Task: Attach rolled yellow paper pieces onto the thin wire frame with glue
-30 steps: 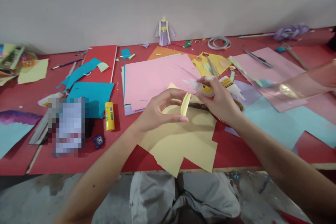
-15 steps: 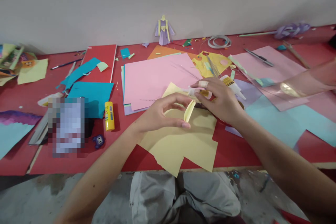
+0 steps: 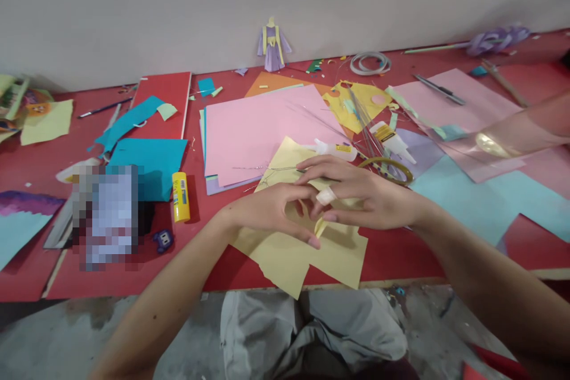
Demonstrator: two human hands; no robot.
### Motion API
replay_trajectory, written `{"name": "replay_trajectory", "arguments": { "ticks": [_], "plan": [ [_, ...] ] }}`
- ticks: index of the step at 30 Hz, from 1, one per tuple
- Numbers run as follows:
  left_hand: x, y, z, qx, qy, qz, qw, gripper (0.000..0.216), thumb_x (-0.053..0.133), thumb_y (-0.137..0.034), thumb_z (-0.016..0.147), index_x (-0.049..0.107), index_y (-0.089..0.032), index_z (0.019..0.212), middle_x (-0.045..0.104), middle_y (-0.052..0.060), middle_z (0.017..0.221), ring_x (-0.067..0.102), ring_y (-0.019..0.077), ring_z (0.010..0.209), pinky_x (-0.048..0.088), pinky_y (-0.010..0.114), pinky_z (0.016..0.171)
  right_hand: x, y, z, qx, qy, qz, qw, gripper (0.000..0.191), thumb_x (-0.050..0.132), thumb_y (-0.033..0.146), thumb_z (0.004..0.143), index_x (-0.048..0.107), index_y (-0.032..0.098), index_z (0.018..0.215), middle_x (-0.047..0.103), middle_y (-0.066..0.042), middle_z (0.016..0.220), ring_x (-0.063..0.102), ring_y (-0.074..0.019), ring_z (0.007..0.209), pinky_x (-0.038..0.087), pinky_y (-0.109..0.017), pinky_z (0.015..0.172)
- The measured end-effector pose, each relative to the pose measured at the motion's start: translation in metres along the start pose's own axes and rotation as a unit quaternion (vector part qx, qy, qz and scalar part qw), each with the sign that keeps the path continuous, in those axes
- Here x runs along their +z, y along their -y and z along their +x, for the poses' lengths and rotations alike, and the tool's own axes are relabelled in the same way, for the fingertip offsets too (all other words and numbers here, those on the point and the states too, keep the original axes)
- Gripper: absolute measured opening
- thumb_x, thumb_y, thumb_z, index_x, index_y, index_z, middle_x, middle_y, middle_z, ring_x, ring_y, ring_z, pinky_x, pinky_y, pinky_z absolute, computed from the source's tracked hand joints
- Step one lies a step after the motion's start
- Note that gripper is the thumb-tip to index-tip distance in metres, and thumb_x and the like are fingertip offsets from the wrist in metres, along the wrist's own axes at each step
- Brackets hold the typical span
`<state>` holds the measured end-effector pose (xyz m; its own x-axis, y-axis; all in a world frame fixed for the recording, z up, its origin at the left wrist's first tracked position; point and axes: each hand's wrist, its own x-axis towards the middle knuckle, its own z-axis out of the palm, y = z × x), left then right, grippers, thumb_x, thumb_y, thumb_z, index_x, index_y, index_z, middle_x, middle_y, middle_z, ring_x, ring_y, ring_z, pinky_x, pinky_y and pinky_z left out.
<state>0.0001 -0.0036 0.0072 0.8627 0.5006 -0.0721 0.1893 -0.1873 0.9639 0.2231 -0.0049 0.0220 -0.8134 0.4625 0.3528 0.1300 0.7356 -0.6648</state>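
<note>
We held a small yellow paper piece (image 3: 319, 227) between the thumb and fingers of our left hand (image 3: 271, 208), just above the cut pale-yellow sheet (image 3: 289, 273) on the red worktop (image 3: 214, 270). Our right hand (image 3: 365, 197), one finger wrapped in white, reached across to the piece; we could not tell whether it gripped too. Beyond our hands lay a glue bottle (image 3: 336, 149) and pink paper (image 3: 258, 130), with a yellow glue stick (image 3: 180, 197) off to the left.

No text is proving legible: the yellow glue stick (image 3: 180, 197) is bearing dark print, and the clear bottle (image 3: 348, 148) and white bottle (image 3: 395, 141) are carrying yellow labels, all too blurred.
</note>
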Motion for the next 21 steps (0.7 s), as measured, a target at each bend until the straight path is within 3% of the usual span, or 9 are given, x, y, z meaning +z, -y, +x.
{"name": "replay_trajectory", "arguments": {
  "ticks": [6, 14, 21],
  "plan": [
    [-0.0011, -0.0025, -0.0013, -0.034, 0.028, -0.002, 0.999, 0.039, 0.081, -0.040, 0.071, 0.064, -0.020, 0.098, 0.064, 0.004, 0.105, 0.058, 0.0175, 0.094, 0.048, 0.029, 0.084, 0.0013, -0.0021, -0.0040, 0.008, 0.015, 0.028, 0.999, 0.010, 0.068, 0.022, 0.088, 0.071, 0.019, 0.097, 0.058, -0.014, 0.128, 0.047, -0.0265, 0.132, 0.040, -0.048, 0.109],
    [-0.0019, -0.0023, -0.0021, -0.030, 0.029, 0.000, 0.999, 0.038, 0.081, -0.042, 0.070, 0.064, -0.020, 0.096, 0.063, 0.004, 0.103, 0.058, 0.0184, 0.097, 0.048, 0.029, 0.086, 0.0007, -0.0009, -0.0062, 0.042, 0.025, 0.068, 0.996, 0.008, 0.066, 0.019, 0.089, 0.069, 0.018, 0.097, 0.055, -0.014, 0.129, 0.054, -0.0230, 0.123, 0.046, -0.040, 0.103],
    [-0.0029, -0.0037, -0.0021, -0.004, 0.036, -0.082, 0.996, 0.040, 0.081, -0.039, 0.072, 0.063, -0.021, 0.103, 0.065, 0.004, 0.102, 0.062, 0.0171, 0.097, 0.050, 0.029, 0.089, -0.0005, 0.0033, -0.0025, 0.045, -0.001, 0.120, 0.992, 0.007, 0.063, 0.017, 0.091, 0.068, 0.015, 0.096, 0.060, -0.014, 0.124, 0.061, -0.0192, 0.114, 0.049, -0.034, 0.096]
  ]
}}
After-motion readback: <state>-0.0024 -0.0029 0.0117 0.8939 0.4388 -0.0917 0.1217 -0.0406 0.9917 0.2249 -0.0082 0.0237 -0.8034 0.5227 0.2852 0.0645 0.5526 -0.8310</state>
